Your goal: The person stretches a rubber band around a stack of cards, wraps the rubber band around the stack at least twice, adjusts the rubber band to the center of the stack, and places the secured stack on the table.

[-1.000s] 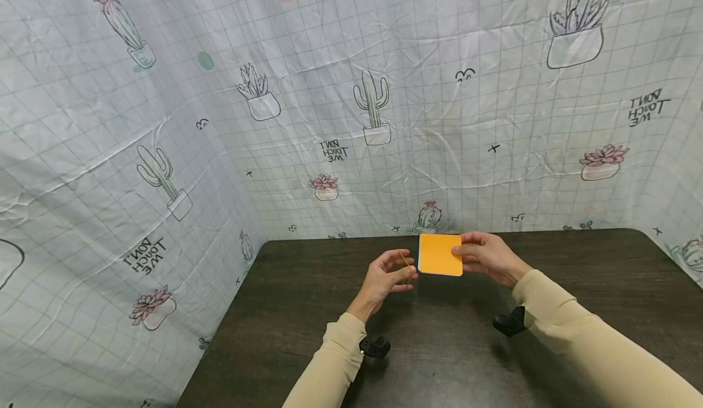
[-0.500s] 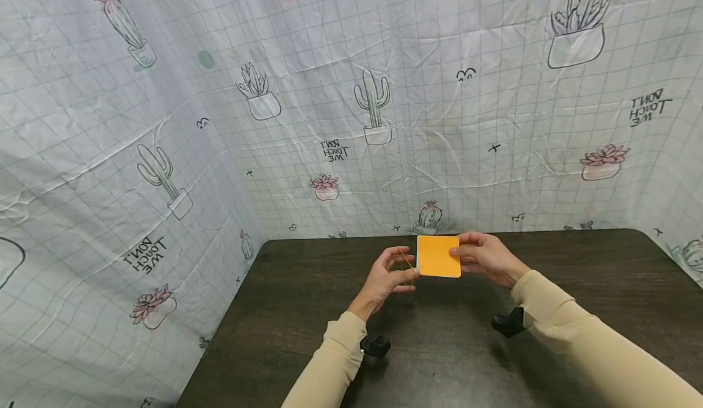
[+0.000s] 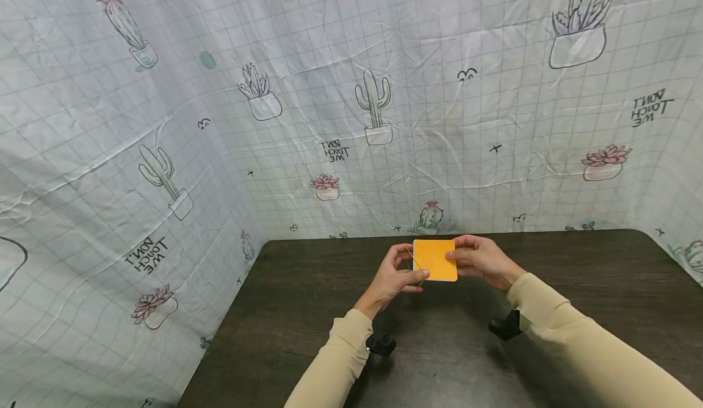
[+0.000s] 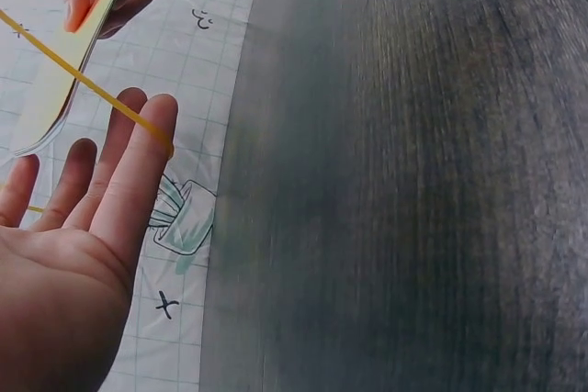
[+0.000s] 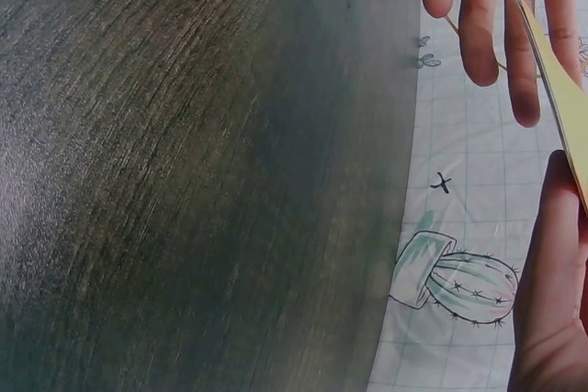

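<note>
My right hand [image 3: 487, 263] pinches one side of a thin square orange pad with rounded corners [image 3: 436, 258], thumb on its front face, holding it above the table. Edge-on in the left wrist view, the pad [image 4: 55, 103] shows thin layers; whether it is a notepad or a stack of cards I cannot tell. A yellow rubber band [image 4: 101, 91] is stretched across my left hand [image 4: 69, 273], looped over extended fingers. In the head view, the left hand [image 3: 389, 283] has the pad's left edge between thumb and fingers, with the thumb overlapping its lower left corner.
Below the hands lies a dark wood-grain table [image 3: 296, 310]. A white curtain [image 3: 307, 103] printed with cacti hangs behind it and along the left. Each wrist carries a black camera mount, one under the left wrist [image 3: 381, 345].
My right hand has brought the pad slightly left and down. The left hand has shifted right, so its thumb and the band now overlap the pad's left edge.
</note>
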